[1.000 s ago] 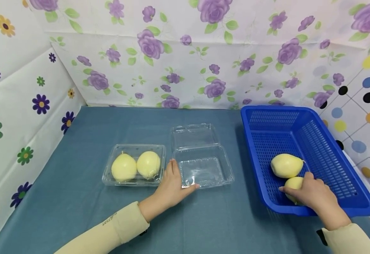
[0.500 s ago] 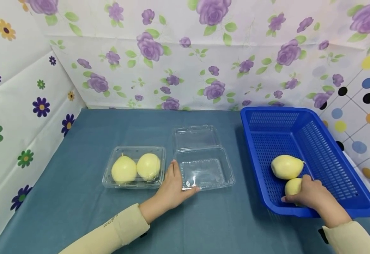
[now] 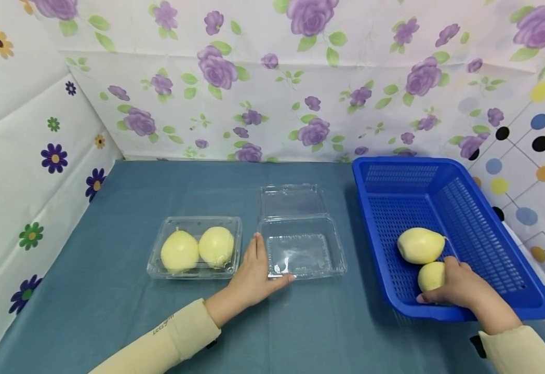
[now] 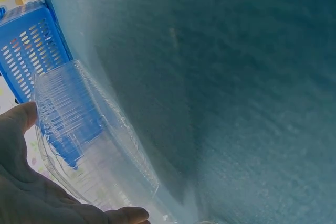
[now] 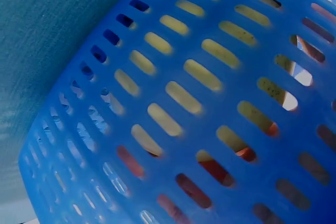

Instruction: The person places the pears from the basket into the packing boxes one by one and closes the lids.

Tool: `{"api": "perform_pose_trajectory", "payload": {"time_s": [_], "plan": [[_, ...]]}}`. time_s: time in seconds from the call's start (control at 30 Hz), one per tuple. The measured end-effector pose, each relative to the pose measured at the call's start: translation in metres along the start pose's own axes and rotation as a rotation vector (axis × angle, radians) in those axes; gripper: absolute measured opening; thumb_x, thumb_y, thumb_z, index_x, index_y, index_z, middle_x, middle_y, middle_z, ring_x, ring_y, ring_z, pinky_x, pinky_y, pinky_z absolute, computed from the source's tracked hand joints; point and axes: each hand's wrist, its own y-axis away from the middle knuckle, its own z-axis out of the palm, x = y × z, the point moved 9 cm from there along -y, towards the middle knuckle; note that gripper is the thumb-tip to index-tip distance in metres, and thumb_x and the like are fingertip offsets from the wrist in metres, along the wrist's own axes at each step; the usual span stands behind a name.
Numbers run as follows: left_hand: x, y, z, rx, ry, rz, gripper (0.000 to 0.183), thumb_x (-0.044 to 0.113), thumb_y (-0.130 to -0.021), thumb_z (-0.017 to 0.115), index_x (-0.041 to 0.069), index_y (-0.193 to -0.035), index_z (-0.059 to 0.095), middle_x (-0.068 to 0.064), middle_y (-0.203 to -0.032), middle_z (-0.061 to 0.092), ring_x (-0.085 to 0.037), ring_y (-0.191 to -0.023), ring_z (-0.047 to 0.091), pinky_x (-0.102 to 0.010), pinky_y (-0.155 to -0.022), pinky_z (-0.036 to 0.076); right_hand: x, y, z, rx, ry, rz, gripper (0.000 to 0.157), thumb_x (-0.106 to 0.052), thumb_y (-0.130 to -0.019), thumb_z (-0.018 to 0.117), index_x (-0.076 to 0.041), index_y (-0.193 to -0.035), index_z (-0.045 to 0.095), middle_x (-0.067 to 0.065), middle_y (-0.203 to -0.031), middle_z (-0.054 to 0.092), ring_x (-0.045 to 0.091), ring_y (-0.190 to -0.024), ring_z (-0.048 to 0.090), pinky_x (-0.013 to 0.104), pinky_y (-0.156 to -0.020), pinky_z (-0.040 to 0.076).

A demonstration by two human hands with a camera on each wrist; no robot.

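Note:
My left hand [image 3: 251,278] rests at the near left corner of an open clear plastic clamshell box [image 3: 297,252], fingers straight along its side and thumb at the front edge. The left wrist view has the thumb and fingertips right at the edges of the box [image 4: 105,140]. On the right, my right hand [image 3: 466,285] grips a pale yellow pear [image 3: 430,274] inside a blue plastic basket [image 3: 370,234]; the palm hides much of it. A second pear [image 3: 421,245] lies just behind. In the right wrist view, yellow fruit shows through slots in the basket wall [image 5: 79,150].
Left of my left hand, a shut clear box [image 3: 197,222] holds two pears [image 3: 179,251]. A blue-green cloth [image 3: 300,322] covers the table. Floral sheeting [image 3: 263,93] rises behind, and patterned sheets stand at both sides.
My right thumb has slid lower around the pear, which stays in the basket. The open box has shifted slightly right by my left hand. The head view has moved a little.

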Motion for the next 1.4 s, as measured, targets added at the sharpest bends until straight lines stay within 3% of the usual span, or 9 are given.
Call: {"api": "perform_pose_trajectory", "payload": {"time_s": [0.47,1.03,1.4], "plan": [[0.003,-0.005,-0.003,-0.021,-0.025,0.019,0.115,0.06,-0.081,0.065,-0.011,-0.148,0.002,-0.032,-0.154,0.002,-0.042,-0.144,0.006,-0.051,-0.114,0.023,-0.001,0.001,-0.004,0.039,0.008,0.019,0.108,-0.054,-0.064,0.082,0.024,-0.117,0.03,0.032,-0.09,0.049,0.034,-0.076,0.051,0.045,-0.063,0.044],[0.001,-0.001,-0.001,-0.032,-0.027,0.03,0.113,0.058,-0.083,0.064,-0.013,-0.147,0.003,-0.033,-0.154,0.003,-0.044,-0.144,0.003,-0.052,-0.115,0.019,-0.002,0.003,-0.004,0.067,0.023,0.046,0.106,-0.053,-0.065,0.08,0.024,-0.116,0.03,0.034,-0.091,0.046,0.038,-0.077,0.05,0.049,-0.065,0.044],[0.0,-0.002,0.001,-0.057,-0.01,0.012,0.114,0.06,-0.083,0.062,-0.009,-0.149,0.0,-0.03,-0.155,0.0,-0.041,-0.145,0.0,-0.051,-0.116,0.018,-0.004,0.012,-0.013,0.136,0.034,0.055,0.108,-0.054,-0.065,0.08,0.026,-0.115,0.028,0.036,-0.09,0.042,0.042,-0.076,0.05,0.05,-0.062,0.045]]}}
